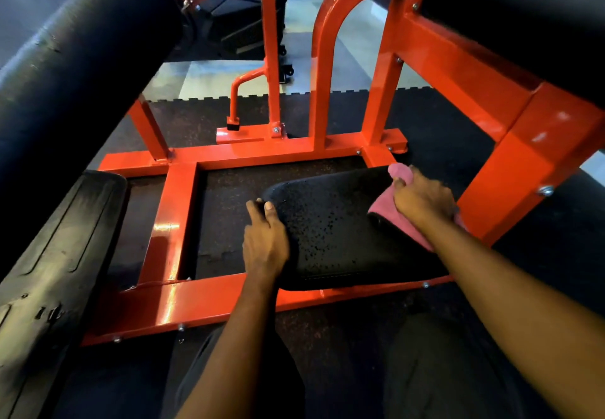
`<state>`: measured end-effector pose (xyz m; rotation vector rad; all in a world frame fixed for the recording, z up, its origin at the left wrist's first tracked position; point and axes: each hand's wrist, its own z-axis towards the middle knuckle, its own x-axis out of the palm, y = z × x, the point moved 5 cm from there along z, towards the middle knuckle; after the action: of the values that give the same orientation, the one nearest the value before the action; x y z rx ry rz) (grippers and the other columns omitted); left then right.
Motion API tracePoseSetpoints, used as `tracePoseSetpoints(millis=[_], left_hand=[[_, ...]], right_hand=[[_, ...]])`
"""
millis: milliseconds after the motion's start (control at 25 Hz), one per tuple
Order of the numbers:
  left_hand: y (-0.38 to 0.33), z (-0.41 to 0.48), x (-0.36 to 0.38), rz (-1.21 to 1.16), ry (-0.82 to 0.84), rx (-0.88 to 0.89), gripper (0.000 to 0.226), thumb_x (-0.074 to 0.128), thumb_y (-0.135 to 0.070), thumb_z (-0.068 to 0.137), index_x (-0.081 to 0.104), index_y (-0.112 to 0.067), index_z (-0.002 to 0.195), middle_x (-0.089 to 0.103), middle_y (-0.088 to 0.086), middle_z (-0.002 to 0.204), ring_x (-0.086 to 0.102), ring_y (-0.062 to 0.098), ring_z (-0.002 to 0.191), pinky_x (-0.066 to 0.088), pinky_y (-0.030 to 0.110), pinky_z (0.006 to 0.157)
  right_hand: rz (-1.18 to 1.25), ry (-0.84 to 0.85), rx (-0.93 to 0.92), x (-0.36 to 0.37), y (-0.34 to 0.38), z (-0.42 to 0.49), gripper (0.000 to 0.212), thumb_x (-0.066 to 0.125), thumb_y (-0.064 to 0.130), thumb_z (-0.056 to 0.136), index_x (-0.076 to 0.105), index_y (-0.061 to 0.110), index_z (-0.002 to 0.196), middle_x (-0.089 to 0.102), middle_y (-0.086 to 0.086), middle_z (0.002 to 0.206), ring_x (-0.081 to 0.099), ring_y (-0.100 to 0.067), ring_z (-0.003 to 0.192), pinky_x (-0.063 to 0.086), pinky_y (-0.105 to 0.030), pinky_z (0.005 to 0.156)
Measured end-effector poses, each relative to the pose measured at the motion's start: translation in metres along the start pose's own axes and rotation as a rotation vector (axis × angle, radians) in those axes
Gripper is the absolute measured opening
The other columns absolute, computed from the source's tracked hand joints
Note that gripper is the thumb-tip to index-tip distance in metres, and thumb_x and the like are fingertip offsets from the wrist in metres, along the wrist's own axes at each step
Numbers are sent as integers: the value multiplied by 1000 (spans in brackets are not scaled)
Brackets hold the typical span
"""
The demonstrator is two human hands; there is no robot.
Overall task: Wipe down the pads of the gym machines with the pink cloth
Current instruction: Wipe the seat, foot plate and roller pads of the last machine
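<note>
1. Knees (442, 369) in dark trousers are seen lowest in the view, with both forearms stretched forward above them.
2. The left hand (265, 238) is curled over the left edge of the low black pad (334, 235), which is gripped there.
3. The pink cloth (381, 206) is bunched in the right hand (422, 199), clamped by its fingers and pressed on the pad's far right corner.
4. The pad is carried by a red steel frame (170, 222) set on speckled rubber floor (229, 189).
5. A black roller pad (82, 75) is seen at upper left.

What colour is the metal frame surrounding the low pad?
Bright red-orange, glossy paint on the frame; it shows best in the head view.
</note>
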<state>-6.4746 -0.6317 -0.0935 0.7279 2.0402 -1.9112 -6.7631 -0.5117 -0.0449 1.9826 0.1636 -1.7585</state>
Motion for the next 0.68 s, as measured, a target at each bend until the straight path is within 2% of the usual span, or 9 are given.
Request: tracePoseSetpoints(millis=[120, 200, 280, 320, 400, 480, 560, 640, 680], left_hand=[[-2, -2, -1, -11, 1, 23, 34, 24, -47, 105, 36, -26, 129, 62, 26, 112, 58, 46, 105, 41, 48, 87], [-2, -2, -2, -12, -4, 31, 34, 24, -46, 105, 36, -25, 129, 62, 27, 111, 58, 46, 104, 40, 48, 85], [0, -1, -2, -8, -7, 31, 37, 23, -47, 105, 34, -25, 132, 62, 28, 114, 58, 47, 106, 41, 49, 87], [1, 0, -1, -6, -3, 25, 39, 23, -48, 104, 34, -25, 135, 62, 28, 115, 58, 47, 107, 41, 50, 89], [2, 1, 1, -7, -5, 15, 41, 23, -48, 104, 33, -26, 136, 61, 28, 116, 58, 47, 107, 41, 50, 90], [1, 1, 1, -9, -11, 24, 38, 23, -48, 105, 35, -27, 133, 61, 27, 114, 58, 47, 106, 41, 49, 88], [0, 1, 0, -19, -18, 21, 36, 23, -48, 104, 35, -28, 131, 62, 27, 113, 59, 46, 105, 42, 49, 88], [1, 0, 1, -19, -10, 19, 36, 22, -49, 104, 34, -28, 132, 62, 27, 113, 59, 46, 105, 42, 50, 89], [0, -1, 1, -21, -10, 17, 37, 22, -49, 104, 34, -27, 132, 62, 27, 114, 58, 46, 105, 41, 49, 89]], right_hand=[[40, 20, 2, -7, 21, 29, 45, 36, 49, 103, 52, 24, 138, 58, -21, 136, 54, -44, 124, 46, -49, 98], [9, 47, -154, -5, 23, 21, 46, 37, 52, 103, 46, 33, 145, 52, -18, 143, 51, -45, 127, 42, -52, 103], [-67, 63, -386, 3, 9, -1, 52, 39, 59, 100, 31, 48, 151, 34, -9, 159, 39, -41, 140, 31, -55, 112], [-92, 95, -425, 7, -4, -7, 59, 40, 66, 97, 23, 54, 152, 24, -6, 164, 32, -38, 146, 27, -56, 114], [-17, 199, -251, 11, -18, 9, 72, 42, 78, 89, 15, 57, 153, 19, -12, 166, 29, -40, 147, 25, -54, 117], [66, 206, -46, 7, -4, 38, 71, 37, 76, 90, 30, 44, 153, 37, -20, 157, 41, -44, 139, 32, -51, 114], [86, 142, 11, 4, 21, 51, 60, 35, 63, 96, 48, 31, 145, 51, -21, 146, 50, -43, 130, 38, -48, 107], [3, 76, -146, -1, 35, 37, 52, 34, 55, 101, 52, 27, 142, 55, -18, 141, 53, -42, 127, 40, -47, 104], [-26, 29, -315, 1, 29, 27, 52, 33, 55, 103, 52, 27, 142, 55, -15, 140, 53, -40, 127, 38, -46, 106]])
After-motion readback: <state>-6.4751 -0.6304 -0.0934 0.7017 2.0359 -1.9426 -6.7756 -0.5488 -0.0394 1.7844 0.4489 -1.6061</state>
